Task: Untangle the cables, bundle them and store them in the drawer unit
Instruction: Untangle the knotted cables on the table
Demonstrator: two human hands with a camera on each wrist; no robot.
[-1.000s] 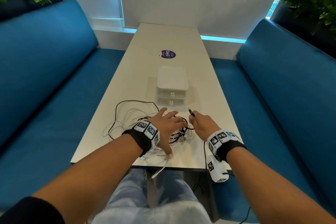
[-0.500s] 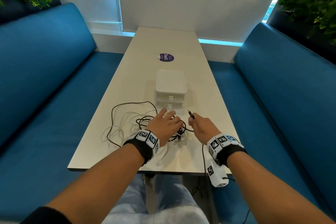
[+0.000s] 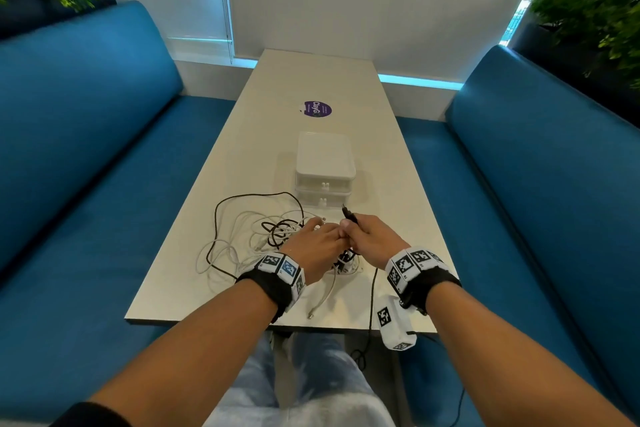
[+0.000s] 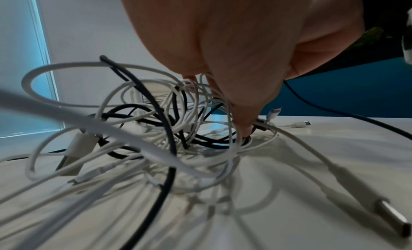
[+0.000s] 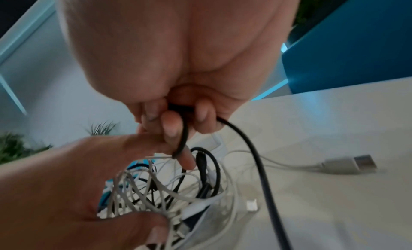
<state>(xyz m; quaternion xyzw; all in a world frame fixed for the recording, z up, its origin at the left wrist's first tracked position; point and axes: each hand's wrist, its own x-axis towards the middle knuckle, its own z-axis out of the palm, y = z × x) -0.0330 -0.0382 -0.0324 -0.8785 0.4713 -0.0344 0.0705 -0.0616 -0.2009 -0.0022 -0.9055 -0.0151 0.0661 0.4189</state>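
A round purple sticker (image 3: 318, 109) on the worktop (image 3: 388, 184) reads "ClayG" in white; the smaller print on it is too small to read. It lies well beyond both hands, past the drawer unit (image 3: 325, 168). That unit is white, has two drawers stacked one over the other, each with a small knob on its front, and stands just ahead of the fingertips. No other writing shows; the bands on the two wrists carry only black-and-white square code markers.

The right hand (image 3: 369, 239) is closed around one black cable (image 5: 256, 158), fingers curled over it, with the plug end (image 3: 348, 213) sticking out past the knuckles toward the drawer unit. The rest of that cable drops from under the hand and runs back over the near edge of the worktop.

The left hand (image 3: 317, 246) sits directly beside the right hand, their fingers touching, and reaches down into the tangle of cables (image 3: 256, 236). In the wrist views its fingers and thumb are curled in among white and black loops, gripping a clump of them.

The tangle spreads to the left of the left hand and under it: mostly thin white cables with at least one more black one looped through. An exact count cannot be made. One white USB plug (image 5: 350, 163) lies flat on the worktop to the right of the right hand; another white plug (image 3: 313, 314) lies near the worktop's near edge, beside the left wrist.
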